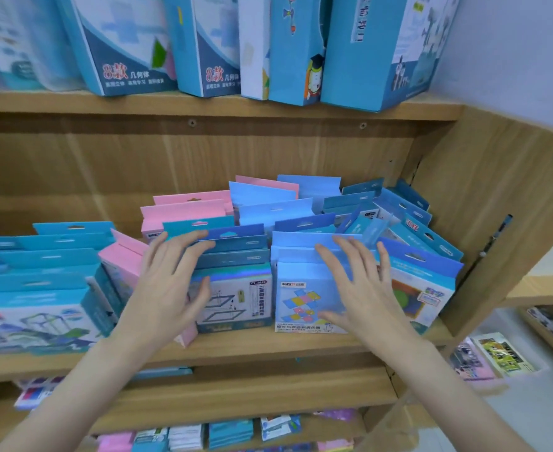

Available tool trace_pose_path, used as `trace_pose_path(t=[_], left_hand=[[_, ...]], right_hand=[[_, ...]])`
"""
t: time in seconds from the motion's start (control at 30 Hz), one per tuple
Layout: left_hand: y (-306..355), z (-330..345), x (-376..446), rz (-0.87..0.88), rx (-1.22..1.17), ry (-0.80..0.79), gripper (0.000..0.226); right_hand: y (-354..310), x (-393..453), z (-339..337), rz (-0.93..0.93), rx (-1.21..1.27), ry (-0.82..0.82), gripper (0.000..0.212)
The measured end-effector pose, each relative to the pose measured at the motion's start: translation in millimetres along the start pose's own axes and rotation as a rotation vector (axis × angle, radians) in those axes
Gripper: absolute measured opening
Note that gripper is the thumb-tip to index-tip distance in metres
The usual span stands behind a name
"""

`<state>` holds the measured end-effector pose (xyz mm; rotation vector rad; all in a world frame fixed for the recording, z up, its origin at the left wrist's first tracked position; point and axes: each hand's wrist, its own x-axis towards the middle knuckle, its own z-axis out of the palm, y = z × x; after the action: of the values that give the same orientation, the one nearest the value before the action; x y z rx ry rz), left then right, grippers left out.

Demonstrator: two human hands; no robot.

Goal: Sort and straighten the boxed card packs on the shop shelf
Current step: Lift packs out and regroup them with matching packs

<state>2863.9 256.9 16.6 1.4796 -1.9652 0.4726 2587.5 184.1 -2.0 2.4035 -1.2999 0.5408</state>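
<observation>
Messy pink and blue card packs (pixel 236 243) on the shelf (pixel 268 345)
I see both hands spread open, left hand (pixel 167 282) and right hand (pixel 359 285); one box reads "CT-0189".

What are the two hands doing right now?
Left hand: open, fingers spread over the dark blue pack, gripping nothing.
Right hand: open, fingers spread over the light blue pack, gripping nothing.

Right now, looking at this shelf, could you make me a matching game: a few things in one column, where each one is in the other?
Things:
1. left hand
2. right hand
3. pink packs
4. tall blue boxes

Places:
A. shelf above
B. on the pack with coloured squares
C. back row, left of centre
D. on the dark blue pack tabs

Pairs: 1-D, 2-B, 3-C, 4-A
</observation>
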Motion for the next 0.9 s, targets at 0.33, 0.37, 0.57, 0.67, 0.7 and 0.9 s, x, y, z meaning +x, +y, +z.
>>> trace_pose_path(t=[0.33,0.37,0.57,0.67,0.7,0.9], left_hand=[[-23,-7,-15,-0.047,0.027,-0.052,0.04],[-24,-8,-15,-0.053,0.02,-0.053,0.04],[-35,-21,-16,-0.053,-0.025,-0.065,0.042],[-45,-31,-19,-0.057,-0.037,-0.067,0.044],[-48,-33,-19,-0.06,-0.04,-0.063,0.045],[-88,-53,-19,-0.056,-0.015,-0.147,0.053]], right_hand=[[0,10,9,0.099,-0.028,0.029,0.106],[0,11,9,0.103,-0.029,0.013,0.106],[-2,8,0,0.109,-0.057,-0.059,0.113],[-9,8,-6,0.099,-0.055,-0.042,0.113],[-12,10,-9,0.089,-0.05,-0.027,0.111],[-69,41,-18,-0.099,0.133,0.023,0.098]])
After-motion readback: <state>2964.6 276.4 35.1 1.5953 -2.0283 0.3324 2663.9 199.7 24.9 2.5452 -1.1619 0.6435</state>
